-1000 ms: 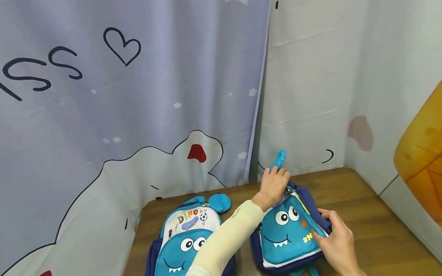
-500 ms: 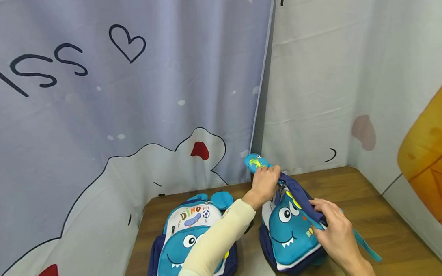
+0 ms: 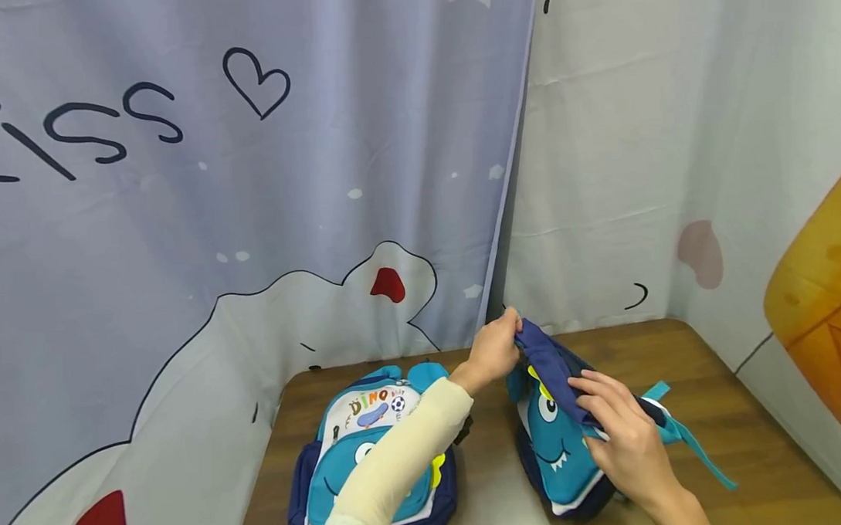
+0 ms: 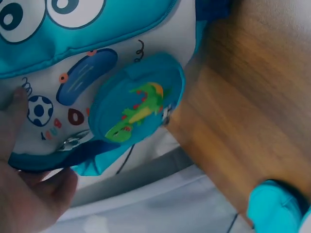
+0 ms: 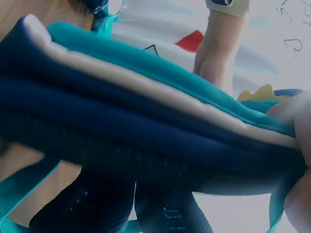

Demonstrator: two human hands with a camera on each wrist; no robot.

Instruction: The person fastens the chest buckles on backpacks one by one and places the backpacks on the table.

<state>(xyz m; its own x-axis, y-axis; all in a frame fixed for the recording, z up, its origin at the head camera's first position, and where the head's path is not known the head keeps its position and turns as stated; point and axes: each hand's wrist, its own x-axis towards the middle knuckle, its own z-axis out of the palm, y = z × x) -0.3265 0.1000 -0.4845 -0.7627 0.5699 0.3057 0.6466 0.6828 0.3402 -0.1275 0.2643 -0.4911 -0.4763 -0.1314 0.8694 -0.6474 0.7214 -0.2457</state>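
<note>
A blue backpack with a cartoon face (image 3: 557,443) stands tilted on the right of the table, turned partly side-on. My left hand (image 3: 495,352) grips its top edge; in the left wrist view that hand (image 4: 34,194) pinches the top beside a round teal tag with a green dinosaur (image 4: 141,104). My right hand (image 3: 628,433) holds the backpack's side, thumb on the front and fingers over the navy edge. In the right wrist view, fingers (image 5: 299,126) hold the end of the navy side panel (image 5: 121,126), with dark shoulder straps (image 5: 170,208) hanging below.
A second similar backpack (image 3: 372,480) lies to the left on the wooden table (image 3: 718,407), partly behind my left sleeve (image 3: 406,448). Printed curtains (image 3: 361,141) hang behind the table and along its right side.
The held backpack has turned so its front faces further left and its navy side and teal strap show more. My left hand has moved left with its top, and the round tag has dropped from the head view.
</note>
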